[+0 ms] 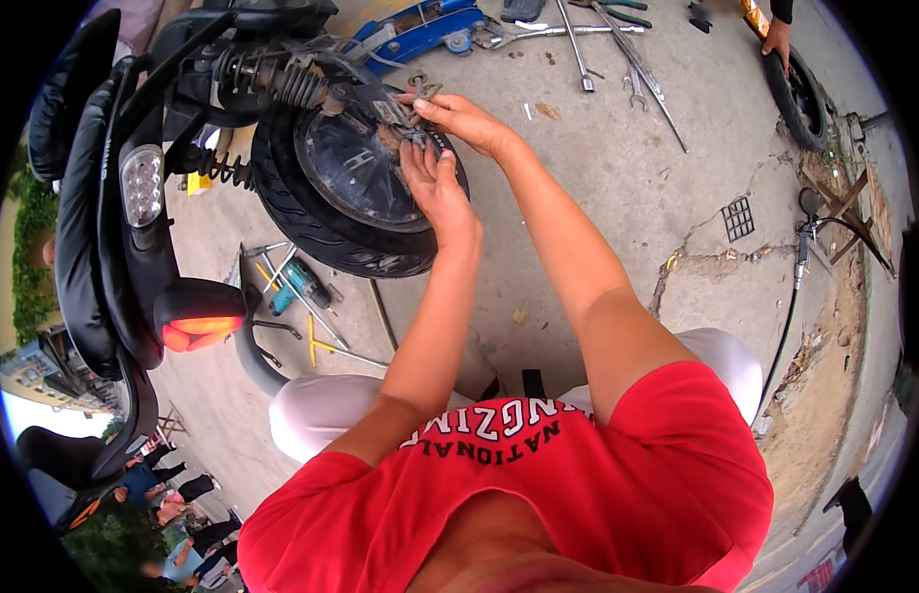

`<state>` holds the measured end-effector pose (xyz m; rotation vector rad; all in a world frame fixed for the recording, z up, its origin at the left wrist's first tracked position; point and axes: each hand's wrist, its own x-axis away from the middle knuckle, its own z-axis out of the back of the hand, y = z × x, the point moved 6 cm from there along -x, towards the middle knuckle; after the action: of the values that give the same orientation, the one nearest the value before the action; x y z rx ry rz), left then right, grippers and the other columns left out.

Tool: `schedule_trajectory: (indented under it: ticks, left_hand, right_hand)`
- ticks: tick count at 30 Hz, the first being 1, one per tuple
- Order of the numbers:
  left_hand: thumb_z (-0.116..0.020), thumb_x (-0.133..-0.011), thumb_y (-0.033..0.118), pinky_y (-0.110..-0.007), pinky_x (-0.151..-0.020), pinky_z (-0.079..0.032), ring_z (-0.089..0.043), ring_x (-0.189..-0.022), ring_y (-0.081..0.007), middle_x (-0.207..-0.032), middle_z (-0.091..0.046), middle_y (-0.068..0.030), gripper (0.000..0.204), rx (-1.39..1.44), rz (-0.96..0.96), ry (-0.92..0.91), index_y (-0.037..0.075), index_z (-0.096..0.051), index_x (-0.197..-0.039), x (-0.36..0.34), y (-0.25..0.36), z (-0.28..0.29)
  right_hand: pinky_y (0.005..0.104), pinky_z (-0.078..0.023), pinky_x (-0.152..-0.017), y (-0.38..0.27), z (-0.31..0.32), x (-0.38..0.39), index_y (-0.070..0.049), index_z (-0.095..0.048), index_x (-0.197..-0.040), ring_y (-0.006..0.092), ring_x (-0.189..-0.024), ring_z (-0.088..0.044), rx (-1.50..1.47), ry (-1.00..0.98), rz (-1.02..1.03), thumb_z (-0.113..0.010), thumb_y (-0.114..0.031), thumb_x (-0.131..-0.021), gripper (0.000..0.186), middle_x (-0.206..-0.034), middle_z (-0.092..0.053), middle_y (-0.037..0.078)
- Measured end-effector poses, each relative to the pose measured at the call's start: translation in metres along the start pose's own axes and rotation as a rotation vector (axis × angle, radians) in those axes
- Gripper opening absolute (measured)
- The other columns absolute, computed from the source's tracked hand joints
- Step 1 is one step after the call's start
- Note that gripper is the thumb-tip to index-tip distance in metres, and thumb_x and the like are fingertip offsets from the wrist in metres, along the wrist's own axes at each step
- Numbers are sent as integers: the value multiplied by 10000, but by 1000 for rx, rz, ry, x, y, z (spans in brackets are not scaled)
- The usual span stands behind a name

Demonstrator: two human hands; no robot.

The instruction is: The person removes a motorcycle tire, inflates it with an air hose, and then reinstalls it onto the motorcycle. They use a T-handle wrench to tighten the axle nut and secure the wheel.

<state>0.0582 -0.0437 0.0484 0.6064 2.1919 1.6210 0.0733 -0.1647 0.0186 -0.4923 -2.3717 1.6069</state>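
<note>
A black-tyred scooter wheel (356, 183) with a dark, dirty hub cover stands before me, fitted to the scooter. My right hand (469, 123) reaches in from the right, thumb and fingers closed on a small rusty metal bracket (421, 87) by the axle; part of the grip is hidden. Just below it, my left hand (440, 193) rests against the wheel's side, fingers stretched out with their tips touching the dirty metal parts at the axle. A shock absorber with a ribbed rubber boot (272, 79) leads to this spot.
The scooter's seat and tail light (203, 316) fill the left. A teal power drill (304, 284) lies near the wheel among metal rods. Wrenches (637, 84) and a blue metal swingarm (420, 35) lie beyond. At far right another person's hand (777, 42) holds a loose tyre (797, 104); an air hose (791, 296) runs below.
</note>
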Motion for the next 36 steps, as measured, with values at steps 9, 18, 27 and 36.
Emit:
schedule_trajectory:
  ticks: [9,18,27,36]
  left_hand:
    - [-489,-872,-24,-373,-1072,-326,-242,-1406,-296,-1514,-204,-225,683,-25,-67,-16,-52,-149,-1463,-1,-2,-2]
    - [-465,-880,-33,-341,-1080,-306,-283,-1387,-278,-1504,-236,-210,675,-22,-14,-23,-61,-140,-1471,-1,1,-5]
    - [-478,-883,-11,-321,-992,-368,-407,-1272,-186,-1440,-370,-124,652,115,62,-50,-47,-202,-1473,-9,2,-3]
    - [-469,-901,-2,-326,-1015,-352,-411,-1292,-199,-1481,-329,-147,619,50,60,-77,-69,-215,-1462,-10,7,-3]
  right_hand:
    - [355,-384,-1009,0,-2,1,-101,-526,-1349,157,-1203,-467,-67,2,9,-531,-409,-965,492,-1340,-518,16]
    - [377,-399,-1024,-7,-7,5,-67,-492,-1366,186,-1216,-477,-84,5,37,-530,-402,-968,521,-1336,-517,58]
    - [334,-365,-1049,-6,-7,2,-33,-487,-1361,188,-1220,-478,-19,23,69,-508,-421,-972,550,-1332,-521,88]
    - [309,-406,-969,-1,-3,-1,-8,-537,-1311,198,-1105,-543,161,176,219,-456,-484,-972,590,-1185,-615,135]
